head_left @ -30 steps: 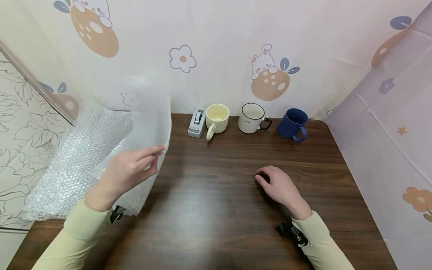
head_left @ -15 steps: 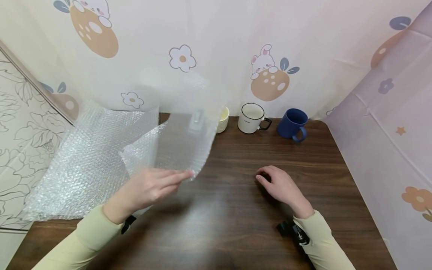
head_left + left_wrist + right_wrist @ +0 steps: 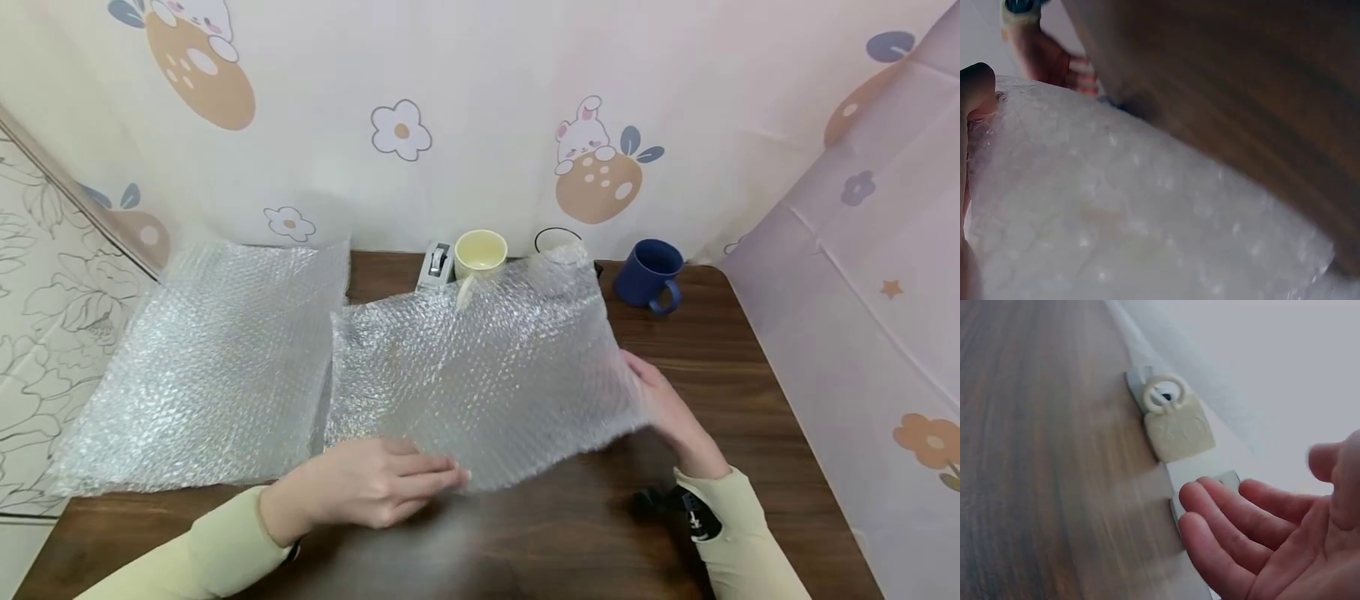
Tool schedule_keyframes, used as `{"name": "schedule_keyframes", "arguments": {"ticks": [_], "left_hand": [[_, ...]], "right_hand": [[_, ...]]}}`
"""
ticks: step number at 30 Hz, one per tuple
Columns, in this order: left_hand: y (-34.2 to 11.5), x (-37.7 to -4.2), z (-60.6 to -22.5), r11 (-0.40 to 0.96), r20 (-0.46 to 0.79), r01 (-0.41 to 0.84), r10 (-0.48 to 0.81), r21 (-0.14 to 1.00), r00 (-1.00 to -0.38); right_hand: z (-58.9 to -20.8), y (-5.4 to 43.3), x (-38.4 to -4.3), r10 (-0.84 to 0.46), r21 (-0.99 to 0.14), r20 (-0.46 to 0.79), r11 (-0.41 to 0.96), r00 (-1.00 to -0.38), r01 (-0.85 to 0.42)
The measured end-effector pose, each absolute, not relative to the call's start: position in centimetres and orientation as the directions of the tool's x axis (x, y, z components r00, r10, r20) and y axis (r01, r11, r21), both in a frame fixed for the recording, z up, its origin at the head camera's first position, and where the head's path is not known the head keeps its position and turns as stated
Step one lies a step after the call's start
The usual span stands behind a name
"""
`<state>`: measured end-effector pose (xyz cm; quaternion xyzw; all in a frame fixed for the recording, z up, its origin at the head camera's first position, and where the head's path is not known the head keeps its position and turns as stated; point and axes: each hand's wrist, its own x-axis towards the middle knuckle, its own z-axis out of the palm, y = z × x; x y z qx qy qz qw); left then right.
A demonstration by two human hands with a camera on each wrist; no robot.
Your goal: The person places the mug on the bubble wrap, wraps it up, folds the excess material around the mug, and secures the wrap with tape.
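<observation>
My left hand pinches the near edge of a bubble wrap sheet. That sheet is held up over the middle of the table and looks see-through. My right hand is at the sheet's right edge, its fingertips partly hidden by the wrap. In the right wrist view the fingers are spread and loosely bent with nothing between them. The left wrist view shows the bubble wrap filling the lower part, with the right hand beyond its edge. Another bubble wrap piece lies flat at the left.
Along the back edge stand a grey tape dispenser, a pale yellow mug, a white mug with a black rim, mostly covered by the sheet, and a blue mug. A patterned curtain hangs behind the wooden table.
The left hand has drawn the sheet rightward and toward me, off the left piece, and spread it over the middle. My right hand has moved slightly right and turned up to the sheet's edge.
</observation>
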<state>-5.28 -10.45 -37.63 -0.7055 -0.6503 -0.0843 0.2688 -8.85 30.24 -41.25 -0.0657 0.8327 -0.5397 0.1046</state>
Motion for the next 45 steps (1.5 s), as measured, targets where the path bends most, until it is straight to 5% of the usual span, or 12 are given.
{"name": "schedule_keyframes", "arguments": {"ticks": [3, 8, 24, 32, 40, 45], "left_hand": [[-9.9, -4.6, -38.3, -0.058, 0.432, 0.958, 0.884, -0.279, 0.180], [-9.4, -4.0, -39.4, -0.094, 0.380, 0.921, 0.891, -0.379, 0.248], [-9.3, -3.3, -42.2, -0.114, 0.227, 0.905, 0.948, -0.410, 0.222], [-9.4, -3.0, -43.0, -0.029, 0.192, 0.947, 0.977, -0.321, 0.096], [-10.4, -4.4, -43.6, 0.051, 0.274, 0.968, 0.954, 0.245, -0.119], [-11.8, -7.0, -43.0, 0.215, 0.171, 0.890, 0.937, 0.401, -0.304]], "right_hand": [[-40.7, 30.8, -9.0, -0.231, -0.964, -0.117, 0.262, -0.966, 0.054], [-41.0, 31.5, -9.0, -0.162, -0.944, -0.183, 0.305, -0.970, 0.127], [-43.5, 32.4, -8.0, -0.147, -0.878, -0.310, 0.424, -0.939, 0.223], [-44.1, 33.0, -7.8, -0.122, -0.832, -0.325, 0.509, -0.938, 0.222], [-44.5, 33.6, -7.7, -0.105, -0.818, -0.305, 0.538, -0.947, 0.204], [-44.6, 33.8, -7.9, -0.103, -0.813, -0.280, 0.554, -0.954, 0.179]]}}
